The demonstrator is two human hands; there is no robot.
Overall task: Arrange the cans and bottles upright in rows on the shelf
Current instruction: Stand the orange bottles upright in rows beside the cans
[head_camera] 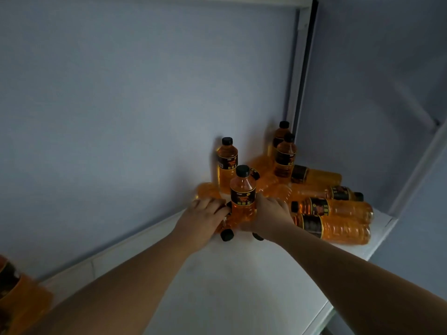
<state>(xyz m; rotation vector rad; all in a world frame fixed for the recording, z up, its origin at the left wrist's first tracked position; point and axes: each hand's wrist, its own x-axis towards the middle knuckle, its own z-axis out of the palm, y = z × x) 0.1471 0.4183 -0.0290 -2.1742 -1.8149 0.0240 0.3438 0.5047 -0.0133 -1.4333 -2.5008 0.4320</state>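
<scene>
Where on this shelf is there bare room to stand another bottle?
Bare shelf lies toward the front edge, between the two forearms. The back corner is crowded: the left hand and right hand flank the front upright bottle, with lying bottles packed to the right.

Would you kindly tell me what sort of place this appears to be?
Probably a storeroom or shop stockroom: a plain white shelf with a metal post, a bare wall, and many identical orange bottles.
</scene>
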